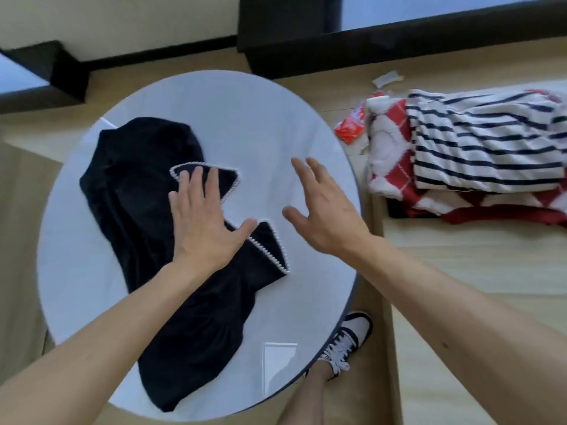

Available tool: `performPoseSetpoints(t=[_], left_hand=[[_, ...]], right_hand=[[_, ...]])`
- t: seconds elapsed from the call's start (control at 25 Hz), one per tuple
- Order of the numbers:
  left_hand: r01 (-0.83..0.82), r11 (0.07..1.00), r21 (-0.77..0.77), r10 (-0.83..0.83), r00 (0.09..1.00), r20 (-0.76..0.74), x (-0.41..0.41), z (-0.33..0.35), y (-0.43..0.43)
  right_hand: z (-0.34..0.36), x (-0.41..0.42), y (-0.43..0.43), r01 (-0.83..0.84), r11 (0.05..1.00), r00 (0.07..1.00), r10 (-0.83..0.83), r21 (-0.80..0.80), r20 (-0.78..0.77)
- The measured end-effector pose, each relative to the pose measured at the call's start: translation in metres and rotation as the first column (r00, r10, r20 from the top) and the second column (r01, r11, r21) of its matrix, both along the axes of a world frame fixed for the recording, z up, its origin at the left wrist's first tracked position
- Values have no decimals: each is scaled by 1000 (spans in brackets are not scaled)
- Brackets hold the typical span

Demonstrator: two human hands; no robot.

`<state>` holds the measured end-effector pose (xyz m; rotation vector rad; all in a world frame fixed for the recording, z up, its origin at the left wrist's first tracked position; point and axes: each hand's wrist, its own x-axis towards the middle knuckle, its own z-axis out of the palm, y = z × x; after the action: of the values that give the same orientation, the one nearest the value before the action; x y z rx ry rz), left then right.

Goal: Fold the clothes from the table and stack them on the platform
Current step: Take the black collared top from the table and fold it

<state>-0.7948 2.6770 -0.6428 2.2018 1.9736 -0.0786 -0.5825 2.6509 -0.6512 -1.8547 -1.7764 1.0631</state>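
As left hand [202,222] presses, right hand [322,216] splayed

Black pearl-trimmed garment [147,216] spread on round white table [260,124], striped top [487,145] stacked on platform [460,271]

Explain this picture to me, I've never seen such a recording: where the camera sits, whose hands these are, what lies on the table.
No machine here: a camera worn on a person's head looks down at their own bare arms. The left hand lies flat on a black garment with beaded trim, spread on the round white table. The right hand is open above the table, holding nothing. To the right, a striped top lies on a red-and-white garment on the wooden platform.
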Motion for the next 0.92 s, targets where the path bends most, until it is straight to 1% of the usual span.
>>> performPoseSetpoints(t=[0.08,0.12,0.16,0.2,0.24,0.28,0.32,0.36,0.4,0.44,0.48,0.52,0.6,0.68,0.72,0.8,0.84,0.92], left_hand=[[-181,983,-6,179,977,-111,-49,-5,-11],[-308,949,-68,299,947,-120,-70,-12,-15],[-443,880,-171,433,896,-93,-89,-22,-20],[-550,784,-288,558,827,-59,-105,-34,-26],[-604,704,-372,633,772,-56,-119,-48,-35],[-619,672,-407,642,761,-97,-126,-61,-44],[-612,685,-396,612,778,-143,-129,-73,-52],[-583,735,-346,573,807,-144,-130,-81,-56],[-525,803,-282,525,847,-84,-130,-85,-57],[-471,853,-226,483,876,-2,-126,-82,-57],[-433,880,-195,458,883,105,-120,-76,-53],[-409,888,-212,452,862,230,-110,-65,-50],[-318,905,-282,420,766,486,-82,-28,-42],[-83,943,-322,295,656,695,-46,30,-38],[51,935,-350,250,603,757,-26,66,-40],[263,881,-394,219,511,831,8,140,-45],[345,851,-397,208,473,856,25,176,-49],[475,794,-379,167,430,887,58,241,-66]], right_hand=[[-6,-35,-8,-76,996,997,75,-35,-32],[-9,-48,-13,-99,994,994,97,-50,-41],[-12,-58,-19,-114,991,993,110,-69,-48],[-15,-66,-25,-131,987,990,126,-91,-56],[-18,-72,-30,-147,983,988,140,-112,-62],[-21,-76,-36,-152,979,987,144,-134,-69],[-25,-77,-41,-150,977,987,141,-150,-73],[-28,-77,-44,-147,976,988,136,-163,-76],[-31,-76,-49,-143,973,988,131,-182,-78],[-30,-73,-54,-137,967,989,122,-213,-81],[-29,-71,-58,-130,962,990,110,-240,-93],[-24,-66,-64,-124,957,989,99,-264,-107],[-5,-55,-75,-134,955,988,109,-263,-108],[26,-36,-78,-133,971,991,127,-198,-40],[47,-24,-81,-124,981,992,126,-151,5],[101,3,-87,-122,992,988,124,-27,91],[134,19,-94,-142,989,983,137,34,118],[200,47,-118,-187,970,978,168,156,127]])
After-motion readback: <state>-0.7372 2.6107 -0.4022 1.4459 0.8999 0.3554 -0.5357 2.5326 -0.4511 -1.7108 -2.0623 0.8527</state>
